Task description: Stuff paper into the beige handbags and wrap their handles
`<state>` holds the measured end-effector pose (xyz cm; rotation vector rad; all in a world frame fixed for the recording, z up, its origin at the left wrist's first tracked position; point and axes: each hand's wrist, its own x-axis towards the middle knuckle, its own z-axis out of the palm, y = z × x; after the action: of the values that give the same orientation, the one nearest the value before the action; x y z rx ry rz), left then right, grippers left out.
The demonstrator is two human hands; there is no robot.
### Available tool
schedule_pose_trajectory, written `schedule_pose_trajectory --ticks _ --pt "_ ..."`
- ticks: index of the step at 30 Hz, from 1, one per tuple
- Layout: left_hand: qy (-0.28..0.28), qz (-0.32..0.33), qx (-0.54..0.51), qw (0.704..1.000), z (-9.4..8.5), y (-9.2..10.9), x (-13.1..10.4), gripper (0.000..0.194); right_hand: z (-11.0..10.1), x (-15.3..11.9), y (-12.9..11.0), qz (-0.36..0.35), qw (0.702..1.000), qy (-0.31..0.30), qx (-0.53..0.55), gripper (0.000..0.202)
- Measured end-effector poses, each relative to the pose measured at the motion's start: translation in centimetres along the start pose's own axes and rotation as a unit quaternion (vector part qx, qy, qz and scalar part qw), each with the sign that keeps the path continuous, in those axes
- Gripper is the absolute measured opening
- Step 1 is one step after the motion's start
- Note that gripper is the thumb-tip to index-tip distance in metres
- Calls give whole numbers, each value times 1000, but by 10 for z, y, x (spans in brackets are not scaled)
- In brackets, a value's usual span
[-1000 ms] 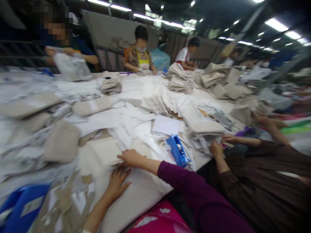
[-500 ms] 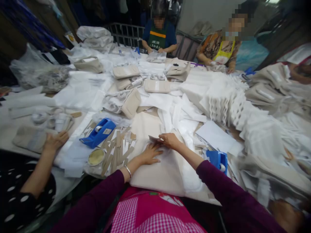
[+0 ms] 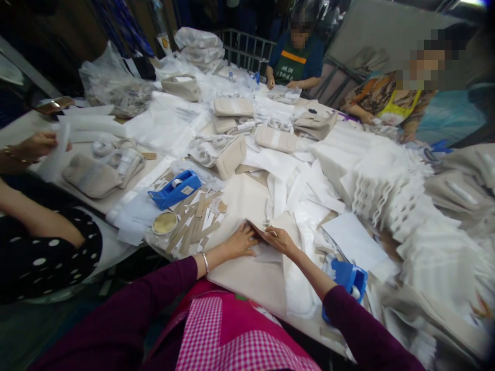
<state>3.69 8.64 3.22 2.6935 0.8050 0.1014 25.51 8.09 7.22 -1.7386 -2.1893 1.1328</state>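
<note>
A large beige bag (image 3: pixel 247 278) lies flat at the table's front edge, directly before me. My left hand (image 3: pixel 240 242) rests on it, palm down, with the fingers spread. Between finger and thumb, my right hand (image 3: pixel 280 240) pinches a raised brownish edge (image 3: pixel 257 230) of the bag, just beyond the left fingertips. A small translucent sheet (image 3: pixel 268 253) lies under the hands. What is inside the lifted edge is hidden. White padding (image 3: pixel 299 283) lies along the bag's right side.
Blue tape dispensers stand left (image 3: pixel 176 189) and right (image 3: pixel 346 281). Beige and white strips (image 3: pixel 199 219) lie beside a round tin (image 3: pixel 164 223). Wavy white foam (image 3: pixel 381 175) is piled at right. Finished-looking beige bags (image 3: pixel 233 106) lie farther back. Co-workers sit at the left and far side.
My view has turned left, so the table appears shifted right. My right hand still grips the edge, now raised more. The left co-worker's hand has left the bag and lifted a white strip.
</note>
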Motion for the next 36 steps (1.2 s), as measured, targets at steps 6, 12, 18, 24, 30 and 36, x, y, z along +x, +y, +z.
schedule_pose_trajectory --ticks 6,12,18,24,30,36 --pt "-14 5 7 1000 -15 18 -8 27 4 5 -3 -11 1000 -27 2 28" --pt "25 -4 -33 999 -16 38 -35 30 13 -5 -15 -31 998 -51 -36 11" --pt "16 -57 -51 997 -10 55 -47 40 11 -7 -20 -52 993 -90 -59 14" --pt "5 -68 -55 996 -14 63 -50 32 11 1 -18 -43 988 -147 -30 25" --pt "17 -51 -66 996 -12 65 -57 25 18 11 -10 -34 973 -222 58 37" --pt "1 -47 -74 996 -10 64 -57 14 21 15 -5 -25 967 -239 81 40"
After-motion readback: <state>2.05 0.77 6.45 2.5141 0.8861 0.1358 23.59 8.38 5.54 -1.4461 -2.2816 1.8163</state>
